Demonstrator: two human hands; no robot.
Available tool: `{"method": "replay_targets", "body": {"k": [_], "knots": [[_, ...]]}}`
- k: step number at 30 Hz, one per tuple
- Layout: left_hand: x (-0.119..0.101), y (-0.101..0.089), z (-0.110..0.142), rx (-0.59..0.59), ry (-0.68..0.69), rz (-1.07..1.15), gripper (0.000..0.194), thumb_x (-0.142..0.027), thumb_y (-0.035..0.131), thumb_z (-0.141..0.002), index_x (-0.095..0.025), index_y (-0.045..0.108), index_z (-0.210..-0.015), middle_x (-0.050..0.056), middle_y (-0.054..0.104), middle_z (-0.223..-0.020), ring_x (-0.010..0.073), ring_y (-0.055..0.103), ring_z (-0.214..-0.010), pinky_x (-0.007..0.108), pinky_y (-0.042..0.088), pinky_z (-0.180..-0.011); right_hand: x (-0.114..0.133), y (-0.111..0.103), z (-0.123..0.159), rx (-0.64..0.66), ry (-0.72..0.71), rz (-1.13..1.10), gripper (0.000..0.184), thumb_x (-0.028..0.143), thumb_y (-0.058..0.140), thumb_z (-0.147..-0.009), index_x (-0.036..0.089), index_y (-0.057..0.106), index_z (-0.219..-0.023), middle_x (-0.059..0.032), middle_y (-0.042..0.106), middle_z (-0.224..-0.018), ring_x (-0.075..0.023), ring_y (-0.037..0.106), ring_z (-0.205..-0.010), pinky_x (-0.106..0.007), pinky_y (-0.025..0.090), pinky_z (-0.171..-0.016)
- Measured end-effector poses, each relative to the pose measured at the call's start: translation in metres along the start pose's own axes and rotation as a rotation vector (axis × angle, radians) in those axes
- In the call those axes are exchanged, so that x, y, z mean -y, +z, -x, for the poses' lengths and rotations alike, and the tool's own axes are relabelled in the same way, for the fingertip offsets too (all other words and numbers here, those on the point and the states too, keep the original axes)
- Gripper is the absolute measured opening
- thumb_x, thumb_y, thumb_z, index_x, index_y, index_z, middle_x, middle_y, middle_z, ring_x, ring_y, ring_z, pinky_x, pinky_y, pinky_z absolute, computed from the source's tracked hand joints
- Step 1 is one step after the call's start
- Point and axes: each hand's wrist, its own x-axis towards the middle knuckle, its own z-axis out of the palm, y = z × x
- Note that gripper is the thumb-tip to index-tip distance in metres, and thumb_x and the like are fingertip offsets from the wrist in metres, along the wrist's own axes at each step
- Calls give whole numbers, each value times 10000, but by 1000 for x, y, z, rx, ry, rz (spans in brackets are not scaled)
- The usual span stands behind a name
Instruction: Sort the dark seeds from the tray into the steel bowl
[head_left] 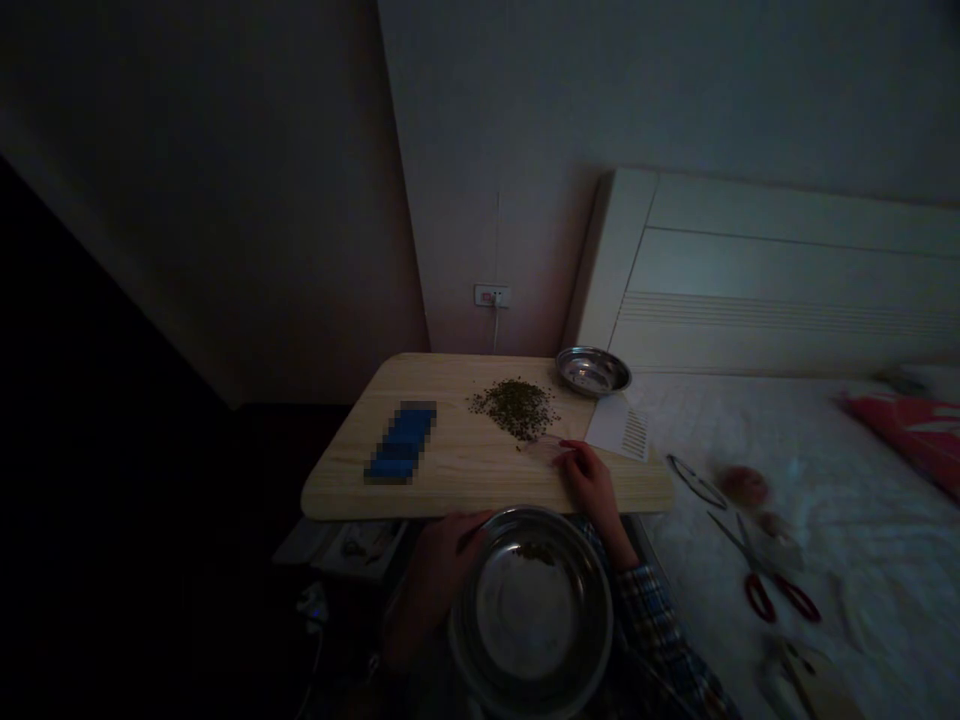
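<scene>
My left hand [441,568] is closed on the left rim of a large steel bowl [532,615], just below the table's front edge. A few small dark grains lie inside that bowl. On the table, my right hand [589,478] pinches a thin, clear piece [541,449] whose exact kind I cannot make out in the dim light. The clear piece lies low over the tabletop, its far edge by a loose pile of small greenish-brown grains [515,405]. Stray grains are scattered around the pile.
The pale wooden table [442,375] also bears a smaller steel bowl [592,371], a white slotted card [621,428] and a blurred blue object [403,442]. Red-handled scissors [757,575] lie on the white bed [885,500] at right. A wall socket [492,296] is behind.
</scene>
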Motion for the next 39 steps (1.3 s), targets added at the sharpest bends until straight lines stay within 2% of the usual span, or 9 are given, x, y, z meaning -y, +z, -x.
{"method": "replay_targets", "body": {"k": [7, 18, 28, 39], "knots": [[-7, -1, 2, 28, -9, 112, 313, -310, 484, -804, -214, 657, -1046, 53, 686, -1054, 234, 619, -966, 344, 453, -879, 1, 1, 0, 0, 9, -6, 286, 273, 427, -817, 183, 553, -1057, -34, 662, -784, -188, 615, -751, -322, 467, -731], [6, 3, 2, 17, 36, 28, 321, -293, 451, -814, -226, 651, -1057, 67, 688, -1039, 235, 622, -936, 346, 447, -865, -4, 1, -10, -90, 28, -115, 298, 289, 438, -807, 184, 537, -1068, -46, 663, -796, -184, 612, -770, -325, 461, -748], [3, 3, 3, 26, 28, -43, 315, -300, 443, -817, -280, 650, -1053, 51, 701, -974, 217, 630, -872, 316, 457, -801, -11, -2, -29, -205, 5, -19, 295, 287, 432, -806, 175, 541, -1056, -56, 655, -852, -186, 599, -794, -318, 448, -741], [1, 4, 1, 31, 10, -44, 296, -296, 465, -816, -272, 651, -1045, 38, 705, -979, 185, 633, -874, 276, 453, -806, -15, -1, -31, -205, 14, 2, 307, 286, 434, -794, 169, 556, -1050, -51, 665, -834, -183, 592, -755, -305, 436, -711]]}}
